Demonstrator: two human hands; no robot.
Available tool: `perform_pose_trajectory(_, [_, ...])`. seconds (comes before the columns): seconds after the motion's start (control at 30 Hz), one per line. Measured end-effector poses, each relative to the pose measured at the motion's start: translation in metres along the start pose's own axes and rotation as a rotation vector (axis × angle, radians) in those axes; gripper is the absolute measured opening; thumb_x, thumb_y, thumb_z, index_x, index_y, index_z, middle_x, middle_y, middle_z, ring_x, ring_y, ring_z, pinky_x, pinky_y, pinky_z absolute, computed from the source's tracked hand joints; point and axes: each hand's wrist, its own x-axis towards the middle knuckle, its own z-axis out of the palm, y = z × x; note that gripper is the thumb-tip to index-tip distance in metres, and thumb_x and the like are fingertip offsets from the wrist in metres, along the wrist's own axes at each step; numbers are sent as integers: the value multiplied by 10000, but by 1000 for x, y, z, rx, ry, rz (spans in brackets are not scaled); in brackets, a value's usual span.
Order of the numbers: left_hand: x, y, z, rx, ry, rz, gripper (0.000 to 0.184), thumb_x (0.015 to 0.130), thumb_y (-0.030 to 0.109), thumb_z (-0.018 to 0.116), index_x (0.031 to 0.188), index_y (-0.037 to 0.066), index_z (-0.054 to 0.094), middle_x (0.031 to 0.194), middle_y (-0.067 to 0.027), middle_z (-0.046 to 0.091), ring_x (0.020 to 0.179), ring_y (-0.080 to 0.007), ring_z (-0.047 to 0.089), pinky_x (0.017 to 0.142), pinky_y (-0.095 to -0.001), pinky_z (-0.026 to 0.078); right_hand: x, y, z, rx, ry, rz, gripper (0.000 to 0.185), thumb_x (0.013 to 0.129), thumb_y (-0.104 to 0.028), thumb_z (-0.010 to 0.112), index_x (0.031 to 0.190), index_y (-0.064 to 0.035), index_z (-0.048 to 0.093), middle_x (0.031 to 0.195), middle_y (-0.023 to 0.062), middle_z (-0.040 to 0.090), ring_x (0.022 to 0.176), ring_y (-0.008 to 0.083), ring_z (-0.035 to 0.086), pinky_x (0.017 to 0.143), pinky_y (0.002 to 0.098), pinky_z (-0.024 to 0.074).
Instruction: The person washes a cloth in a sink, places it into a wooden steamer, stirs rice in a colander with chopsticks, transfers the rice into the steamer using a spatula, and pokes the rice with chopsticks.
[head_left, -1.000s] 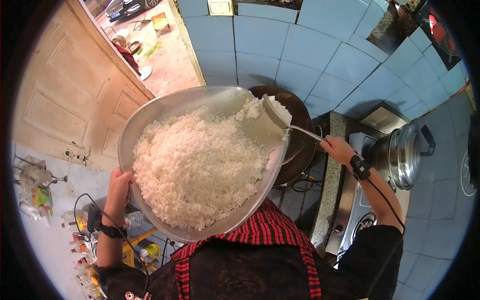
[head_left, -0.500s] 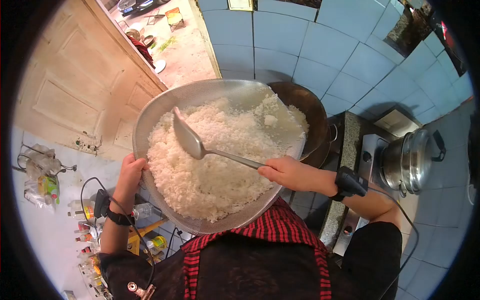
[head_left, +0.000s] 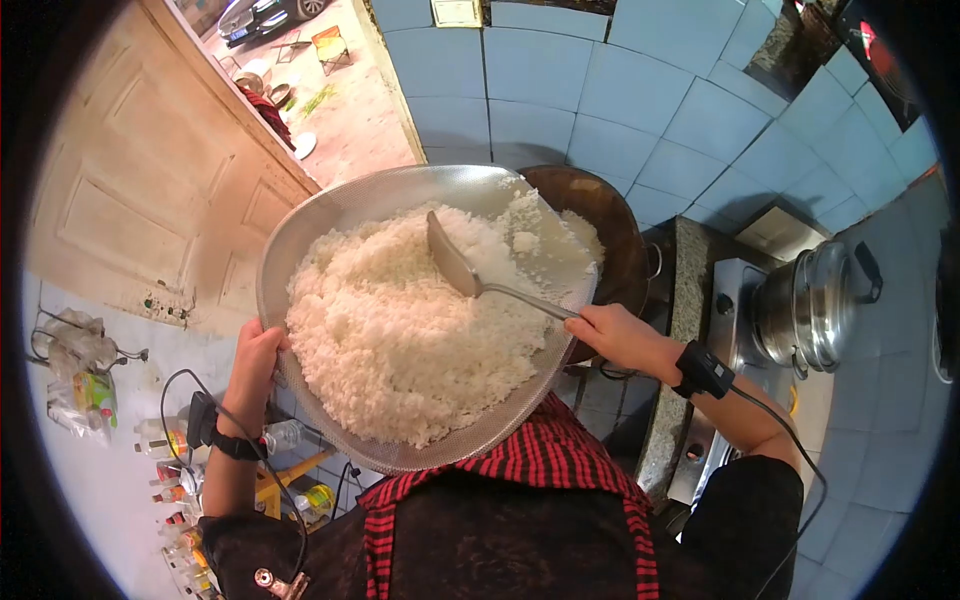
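My left hand (head_left: 258, 352) is closed on the left rim of a big metal mesh strainer basket (head_left: 350, 192), which is tilted in front of my body. A large heap of white cooked rice (head_left: 390, 330) fills most of it. My right hand (head_left: 615, 335) is wrapped around the handle of a metal spatula (head_left: 455, 262), whose blade rests on or just over the rice near the middle. Some rice clings to the strainer's far right side. Behind that side is a brown wok (head_left: 628, 235) with a little rice visible in it, partly hidden by the strainer.
A stone counter edge (head_left: 685, 300) runs along the right, beside a gas stove (head_left: 738, 300) with a lidded steel steamer pot (head_left: 800, 310). Several bottles (head_left: 180, 540) stand at lower left. A wooden door (head_left: 150, 190) is open at upper left; blue tiles (head_left: 530, 75) line the wall.
The spatula has moved right and slightly up over the rice, and my right hand has shifted right with it. My left hand keeps its hold on the strainer's rim.
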Motion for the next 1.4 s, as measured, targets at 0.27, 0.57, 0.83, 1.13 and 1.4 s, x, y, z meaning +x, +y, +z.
perform_pose_trajectory(0.27, [0,-1,0,-23,25,5,69,714,38,505,749,10,557,630,18,507,462,-72,411,415,-227,301,-4,42,-11,-37,133,123,413,947,-343,483,841,47,569,705,236,566,671,397,567,623,433,436])
perform_pose_trajectory(0.57, [-6,7,3,-61,-16,26,121,702,25,507,785,-28,578,671,-20,537,520,-99,461,467,-235,359,-12,75,-14,-116,196,164,455,957,-387,464,781,27,530,622,207,512,589,378,518,569,465,391])
perform_pose_trajectory(0.83, [-7,6,2,-58,3,18,118,708,21,501,781,-30,579,678,-25,549,529,-100,471,471,-234,364,-23,100,-24,-165,334,166,442,944,-394,505,777,15,520,589,189,494,529,365,491,526,463,380])
perform_pose_trajectory(1.13, [-4,5,0,-19,-23,31,124,713,31,494,782,-26,581,658,-8,544,515,-91,470,461,-235,364,-28,51,-32,-77,379,254,437,942,-368,500,803,46,523,631,226,517,645,400,572,590,460,426])
perform_pose_trajectory(1.4, [-5,14,5,5,19,68,144,714,27,487,798,-28,591,680,-12,563,521,-91,477,470,-231,374,55,-54,6,255,71,-3,488,951,-392,446,832,64,573,700,209,569,658,347,558,642,423,439])
